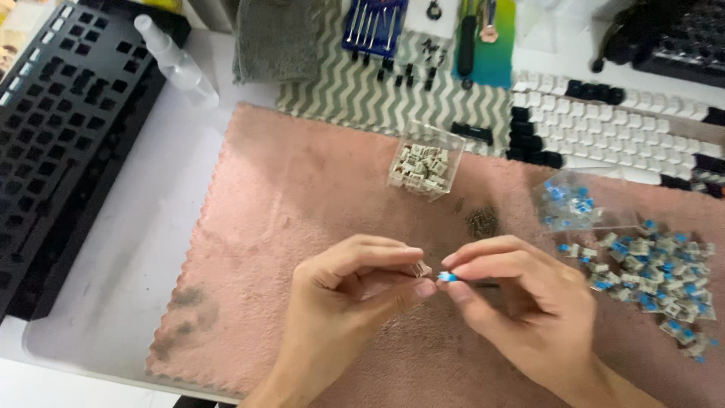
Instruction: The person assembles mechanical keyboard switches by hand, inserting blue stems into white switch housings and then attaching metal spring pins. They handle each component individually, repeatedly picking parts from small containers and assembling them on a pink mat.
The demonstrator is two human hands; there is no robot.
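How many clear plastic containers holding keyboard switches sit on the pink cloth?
2: a clear box of white switches at the cloth's top centre, and a clear container of blue switches right of it. None seem hidden.

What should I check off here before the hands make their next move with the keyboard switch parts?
1. Left hand grips a pale switch housing between thumb and fingers: ok.
2. Right hand pinches the blue stem at its fingertips: ok.
3. The two parts sit close together above the pink cloth, not dropped: ok.
4. Stem seated in the housing: cannot tell, too small.
5. Pile of blue switches lies by the right hand, within the cloth's edge: ok.
6. Clear box of pale parts stands upright, away from both hands: ok.
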